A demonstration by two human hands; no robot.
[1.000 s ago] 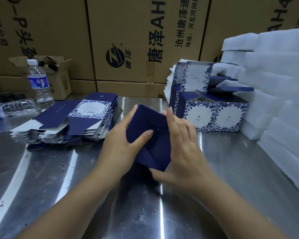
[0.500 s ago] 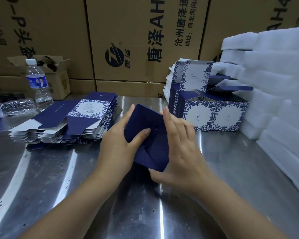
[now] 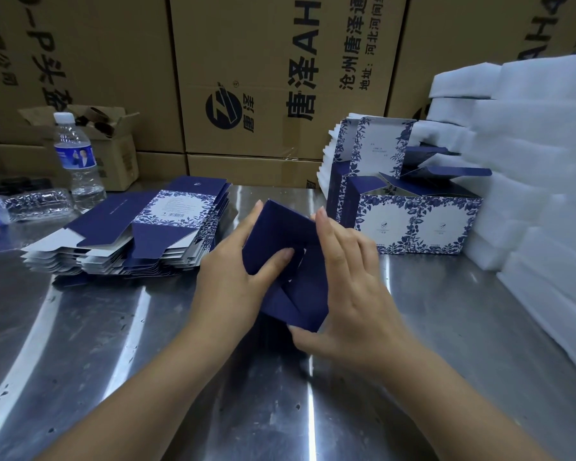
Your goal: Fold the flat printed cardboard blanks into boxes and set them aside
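A shiny metal surface (image 3: 113,361) runs across the view, walled at the back by big brown cartons (image 3: 246,78) with dark print. At the back left a water bottle (image 3: 77,158) stands upright in front of a small open carton (image 3: 117,154), and an empty plastic bottle (image 3: 34,204) lies on its side just beside it. Nearer the middle sits a stack of flat blanks (image 3: 140,241), dark blue and flower-printed, fanned a little at the edges. To the right of centre the finished boxes (image 3: 419,227) stand with their lids up, touching piles of white foam sheets (image 3: 529,161) that fill the right side. Between the stack and the finished boxes, held just above the surface and tilted on one corner, is the half-folded box (image 3: 310,294), its plain blue flaps facing the camera; the two hands cover much of its sides. The left hand (image 3: 233,281) grips it from the left, thumb pressing down on a flap at the front while the forefinger reaches up along the far edge. The right hand (image 3: 350,277) clasps the right side, fingers laid nearly straight over the top edge and thumb hooked under the lowest corner. Both forearms come in bare from the lower edge
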